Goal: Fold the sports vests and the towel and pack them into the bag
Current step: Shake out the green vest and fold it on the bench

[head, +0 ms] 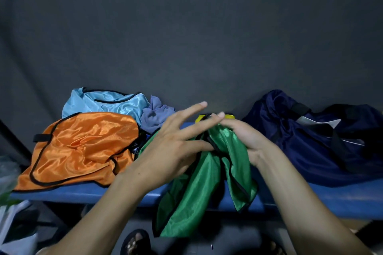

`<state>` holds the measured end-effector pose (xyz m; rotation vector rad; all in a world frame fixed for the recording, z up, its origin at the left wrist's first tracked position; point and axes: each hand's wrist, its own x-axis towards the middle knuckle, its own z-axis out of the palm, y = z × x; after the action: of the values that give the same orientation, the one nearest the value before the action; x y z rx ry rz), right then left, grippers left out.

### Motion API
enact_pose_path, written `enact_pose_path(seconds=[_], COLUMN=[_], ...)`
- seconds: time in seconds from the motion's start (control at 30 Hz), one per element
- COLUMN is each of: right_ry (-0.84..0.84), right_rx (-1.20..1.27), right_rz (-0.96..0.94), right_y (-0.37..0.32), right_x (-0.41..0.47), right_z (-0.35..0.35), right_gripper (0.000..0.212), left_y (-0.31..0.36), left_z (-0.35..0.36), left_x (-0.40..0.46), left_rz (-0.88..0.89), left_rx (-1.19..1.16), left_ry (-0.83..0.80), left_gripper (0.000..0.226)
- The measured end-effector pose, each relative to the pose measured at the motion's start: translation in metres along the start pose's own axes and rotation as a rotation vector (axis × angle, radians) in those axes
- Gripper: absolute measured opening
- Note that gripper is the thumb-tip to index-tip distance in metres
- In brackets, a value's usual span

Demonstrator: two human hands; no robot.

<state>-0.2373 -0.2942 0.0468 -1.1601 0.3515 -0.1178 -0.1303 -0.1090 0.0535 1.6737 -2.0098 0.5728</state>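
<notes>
A shiny green sports vest [207, 184] with black trim hangs over the front edge of the blue bench [83, 192]. My left hand [174, 147] pinches its black trim near the top between thumb and finger, the other fingers spread straight. My right hand [246, 141] grips the bunched top of the same vest. An orange vest [83, 147] lies crumpled at the left, with a light blue vest [107, 103] behind it. A grey-blue towel [155, 116] sits bunched between them and my hands. The navy bag [315, 138] slumps at the right. A yellow item [200, 118] peeks behind my fingers.
A dark cloth backdrop [186, 27] hangs behind the bench. White and green things [10, 203] lie on the floor at the left. A sandalled foot [134, 242] shows below the bench.
</notes>
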Motion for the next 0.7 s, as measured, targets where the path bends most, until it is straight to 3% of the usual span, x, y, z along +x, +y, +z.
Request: enact_pose_path(seconds=[0.1,0.2,0.27,0.33,0.4,0.5,0.7], right_ry=[0.092,0.187,0.317,0.381,0.282,0.157,0.249], right_rx=[-0.137,-0.342,-0.536,-0.615,-0.662,-0.822,-0.97], right_rz=[-0.01,-0.063,-0.234,-0.522,-0.74,-0.817,-1.006], right_y=[0.008,0.016,0.019,0.014,0.004,-0.006,-0.041], right_x=[0.007,0.01,0.01,-0.001,-0.018,-0.039,-0.053], right_z=[-0.005,-0.004,-0.002,0.005,0.014,0.03,0.057], right_gripper=[0.041,0.021,0.011,0.007,0.009,0.013,0.012], left_y=[0.001,0.002,0.0,-0.005,-0.009,-0.013,-0.014], left_z=[0.002,0.0,-0.005,-0.009,-0.015,-0.03,-0.094], left_x=[0.0,0.0,0.0,-0.001,0.0,0.01,0.051], left_rz=[-0.043,-0.181,-0.274,-0.331,-0.348,-0.353,-0.285], left_rx=[-0.198,-0.428,-0.493,-0.502,-0.491,-0.544,-0.561], left_ry=[-0.004,0.094,0.16,0.223,0.276,0.317,0.168], left_gripper=[0.038,0.033,0.03,0.029,0.028,0.022,0.021])
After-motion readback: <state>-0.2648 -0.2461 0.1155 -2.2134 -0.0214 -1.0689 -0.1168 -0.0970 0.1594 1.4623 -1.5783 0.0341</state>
